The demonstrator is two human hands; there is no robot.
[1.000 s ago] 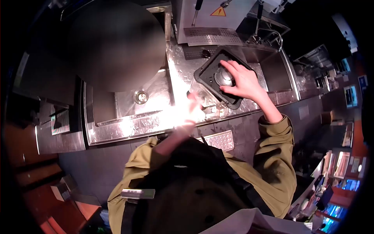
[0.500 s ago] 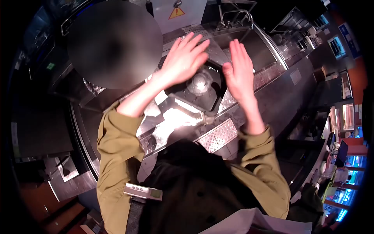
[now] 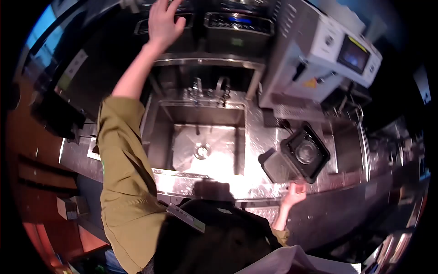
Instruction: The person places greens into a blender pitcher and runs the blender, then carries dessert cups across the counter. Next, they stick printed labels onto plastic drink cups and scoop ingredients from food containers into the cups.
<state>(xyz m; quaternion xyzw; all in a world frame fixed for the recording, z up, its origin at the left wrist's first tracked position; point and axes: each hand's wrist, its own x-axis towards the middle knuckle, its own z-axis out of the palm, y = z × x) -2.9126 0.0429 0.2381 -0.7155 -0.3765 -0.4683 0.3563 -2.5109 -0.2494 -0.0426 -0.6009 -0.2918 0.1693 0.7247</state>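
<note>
My left hand [image 3: 165, 28] is raised at the top of the view, arm outstretched, with its fingers apart and holding nothing. It overlaps a dark machine on the shelf behind the sink. Low at the counter's front edge, my right hand [image 3: 295, 195] has its fingers curled in. Whether anything is inside them I cannot tell. Just beyond its fingertips stands a black square tray [image 3: 322, 157] with a clear round piece [image 3: 306, 153] in it. A clear container [image 3: 277, 166] leans against the tray's left side on the counter.
A steel sink [image 3: 163, 137] with a tap [image 3: 222, 89] lies in front of me. Behind it is a machine with a blue display [image 3: 239, 27]. A tall grey machine with a screen [image 3: 315, 50] stands at the right, and a second basin [image 3: 346, 150] lies beside the tray.
My view has turned left, bringing the sink to the middle. My left hand has gone from above the tray up to the left. The right hand has dropped towards the counter edge and curled.
</note>
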